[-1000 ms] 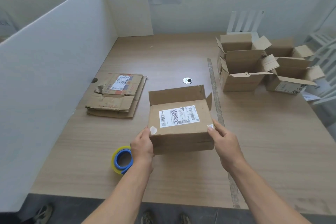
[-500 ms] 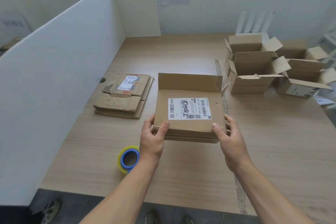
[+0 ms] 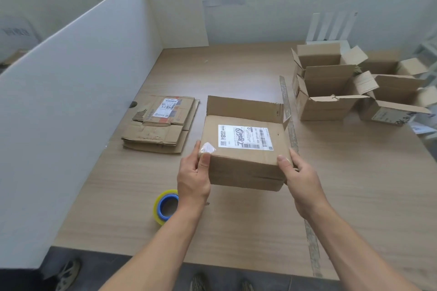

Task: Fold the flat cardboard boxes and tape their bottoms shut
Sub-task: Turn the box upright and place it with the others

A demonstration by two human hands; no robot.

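A brown cardboard box (image 3: 246,168) with a white shipping label on its upper face is held above the table's middle, one flap standing up at its far side. My left hand (image 3: 192,177) grips its near left corner, thumb on a scrap of clear tape. My right hand (image 3: 299,177) grips the near right corner, thumb on the edge. A tape roll (image 3: 165,207), yellow with a blue core, stands on the table just left of my left wrist. A stack of flat cardboard boxes (image 3: 160,125) lies to the left.
Several folded open boxes (image 3: 331,92) crowd the table's far right. A white partition (image 3: 71,101) walls the left side. A strip of tape (image 3: 289,125) runs along the wooden table (image 3: 354,184) from far to near edge. Feet show below the front edge.
The box has tilted so that its near side face shows again, and my hands have shifted to its near corners. The view has moved slightly.
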